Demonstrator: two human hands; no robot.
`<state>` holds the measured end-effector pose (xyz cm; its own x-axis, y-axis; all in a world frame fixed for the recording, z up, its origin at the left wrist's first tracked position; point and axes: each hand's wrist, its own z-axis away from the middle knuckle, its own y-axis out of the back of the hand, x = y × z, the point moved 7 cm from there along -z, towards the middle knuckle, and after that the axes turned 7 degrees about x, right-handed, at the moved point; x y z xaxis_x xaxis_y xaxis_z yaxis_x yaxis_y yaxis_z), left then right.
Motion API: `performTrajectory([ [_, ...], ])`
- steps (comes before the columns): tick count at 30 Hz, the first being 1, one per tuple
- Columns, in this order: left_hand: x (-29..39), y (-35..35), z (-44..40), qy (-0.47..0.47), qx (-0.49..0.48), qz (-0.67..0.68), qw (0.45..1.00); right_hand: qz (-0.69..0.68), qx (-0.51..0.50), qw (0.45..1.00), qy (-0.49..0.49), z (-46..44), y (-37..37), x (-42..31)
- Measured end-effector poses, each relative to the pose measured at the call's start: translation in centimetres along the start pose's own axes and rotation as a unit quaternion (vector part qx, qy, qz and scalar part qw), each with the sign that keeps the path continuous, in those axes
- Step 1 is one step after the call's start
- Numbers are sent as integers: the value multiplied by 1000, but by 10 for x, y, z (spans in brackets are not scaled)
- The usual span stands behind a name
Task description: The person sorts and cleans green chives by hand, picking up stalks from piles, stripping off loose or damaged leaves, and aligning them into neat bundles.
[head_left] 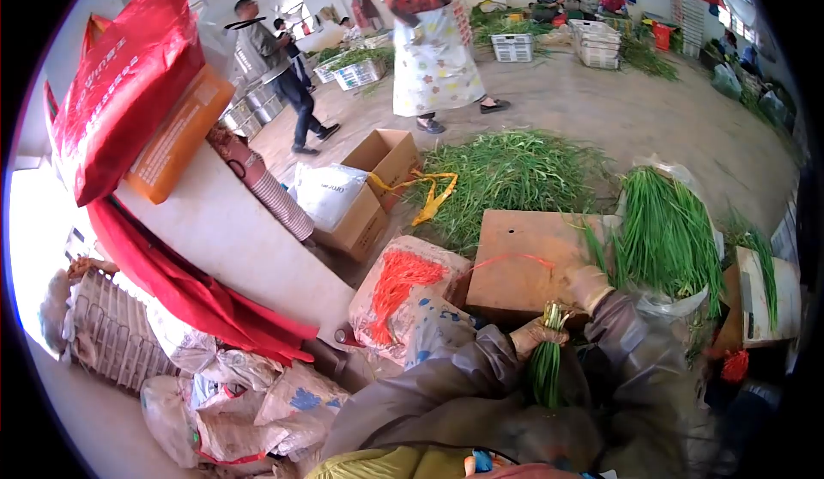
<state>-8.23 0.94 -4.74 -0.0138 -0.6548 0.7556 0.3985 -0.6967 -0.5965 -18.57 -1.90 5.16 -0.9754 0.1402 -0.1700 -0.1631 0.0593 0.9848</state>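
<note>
My left hand [536, 337], in a tan glove, is closed around a bunch of long, thin green stalks [546, 376]. Their pale cut ends point up and the green tips hang down in front of my lap. Just right of it, my gloved right hand [589, 288] is over the near right part of a brown box top [524, 251]. Its fingers are blurred against the brown surface, so what they hold cannot be made out. A thin red strand [515, 259] lies across that top. Loose green blades [594, 247] lie at its right edge.
A thick sheaf of greens [665, 230] stands to the right. Beyond the box lies a big green heap [515, 174]. Red ties [403, 286] rest on a wrapped bundle at left, near an open carton [382, 161]. Two people [438, 58] [287, 71] are on the floor ahead.
</note>
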Motion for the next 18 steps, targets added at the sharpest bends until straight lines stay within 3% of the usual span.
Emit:
performTrajectory([
  [4, 9, -2, 10, 1, 16, 11, 1000, 39, -116, 991, -56, 5, -2, 12],
  [5, 10, -2, 10, -10, 16, 7, 1000, -168, -51, 984, 35, 0, -14, -1],
  [7, 7, -1, 4, -21, 18, 5, 1000, -198, 170, 944, 202, 19, 19, -39],
  [8, 4, 3, 0, -35, 8, -21, 999, -200, 168, 944, 202, 20, 18, -50],
  [10, 5, 3, 0, -46, -3, -50, 998, -177, 42, 963, 198, 20, -4, -63],
  [11, 14, 4, 1, -112, 12, -29, 993, -193, 81, 949, 236, 19, -17, -63],
  [12, 20, 3, 3, -172, 28, -3, 985, -104, 134, 943, 286, 26, -9, -69],
  [13, 31, -9, 7, -137, -3, -101, 985, -16, 176, 928, 328, 34, -2, -73],
  [14, 31, -17, 16, -91, 16, -57, 994, 54, 42, 974, 218, 23, -23, -54],
  [15, 24, -17, 12, -64, -3, -65, 996, -49, 131, 959, 245, 16, -24, -48],
  [17, 22, -25, 17, -10, 10, -67, 998, 13, 273, 936, 221, 34, 5, -35],
  [18, 17, -23, 10, -13, 11, -58, 998, -3, 242, 954, 179, 14, -24, -15],
])
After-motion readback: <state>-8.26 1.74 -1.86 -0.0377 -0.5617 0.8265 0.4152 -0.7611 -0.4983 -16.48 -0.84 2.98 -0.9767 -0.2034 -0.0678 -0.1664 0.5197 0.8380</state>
